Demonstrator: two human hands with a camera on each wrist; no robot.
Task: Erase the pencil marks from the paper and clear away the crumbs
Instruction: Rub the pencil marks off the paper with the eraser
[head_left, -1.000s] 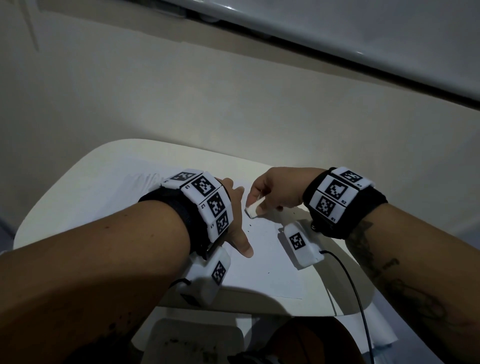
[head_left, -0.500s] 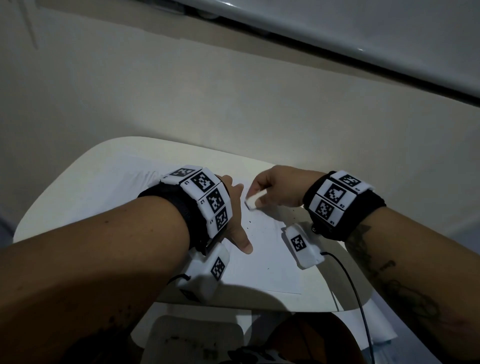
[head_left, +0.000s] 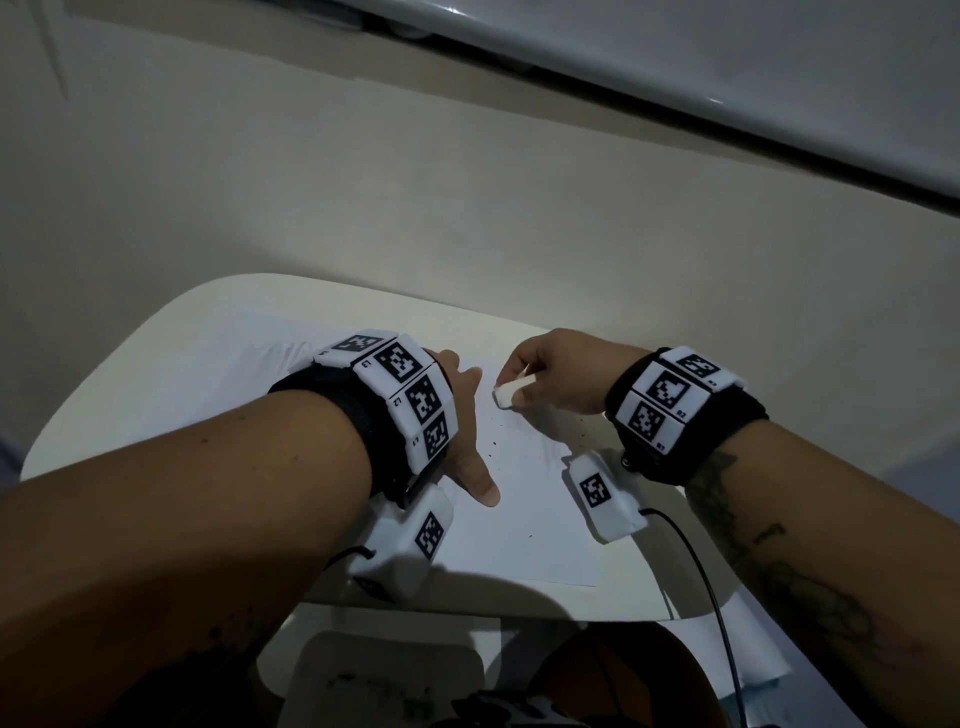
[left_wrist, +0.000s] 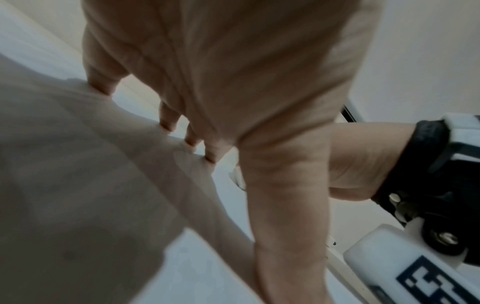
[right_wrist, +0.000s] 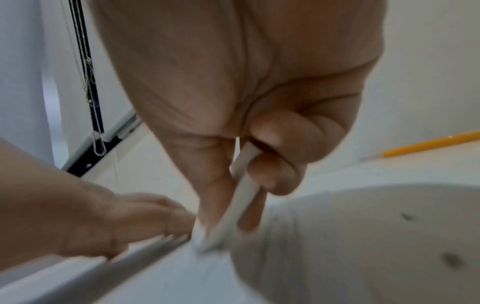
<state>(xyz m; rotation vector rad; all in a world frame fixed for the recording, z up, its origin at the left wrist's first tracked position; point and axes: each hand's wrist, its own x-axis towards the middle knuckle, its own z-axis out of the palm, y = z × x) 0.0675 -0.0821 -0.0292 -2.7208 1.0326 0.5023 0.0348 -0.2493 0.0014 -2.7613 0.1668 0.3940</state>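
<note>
At frame centre, the right hand (head_left: 556, 376) pinches a white eraser (head_left: 511, 393) against the paper (head_left: 524, 519); the left hand (head_left: 462, 441) lies spread flat, pinning it. Dark crumbs (head_left: 493, 443) dot the sheet. Hard rubbing near the unpinned edge could crumple or tear it.

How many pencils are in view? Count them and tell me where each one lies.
1. A yellow pencil lies flat beyond the right hand, which pinches the eraser; only the right wrist view shows it. The arms may hide others.
</note>
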